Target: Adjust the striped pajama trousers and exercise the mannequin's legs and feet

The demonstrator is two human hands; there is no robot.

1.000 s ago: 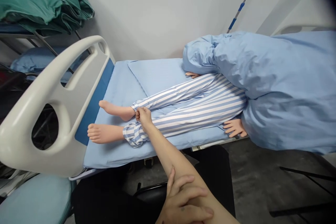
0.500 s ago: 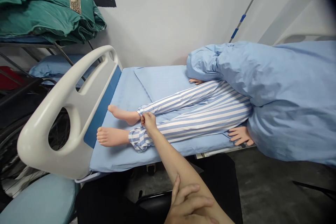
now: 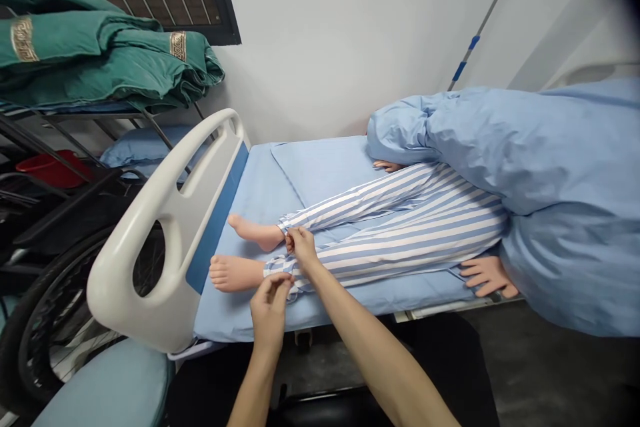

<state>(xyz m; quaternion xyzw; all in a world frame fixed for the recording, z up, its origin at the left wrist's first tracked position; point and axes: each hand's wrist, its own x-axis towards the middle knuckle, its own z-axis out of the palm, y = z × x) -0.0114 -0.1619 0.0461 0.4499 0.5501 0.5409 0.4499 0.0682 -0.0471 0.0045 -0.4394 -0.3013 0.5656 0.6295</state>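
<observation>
As striped trousers (image 3: 400, 250) extend rightward, the left hand (image 3: 269, 307) pinches their near cuff (image 3: 276, 265), the right hand (image 3: 304, 250) their far cuff (image 3: 290, 221).

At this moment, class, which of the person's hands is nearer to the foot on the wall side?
Right. The right hand is beside that wall-side foot, at its cuff; the left hand is farther off, by the near cuff.
</observation>
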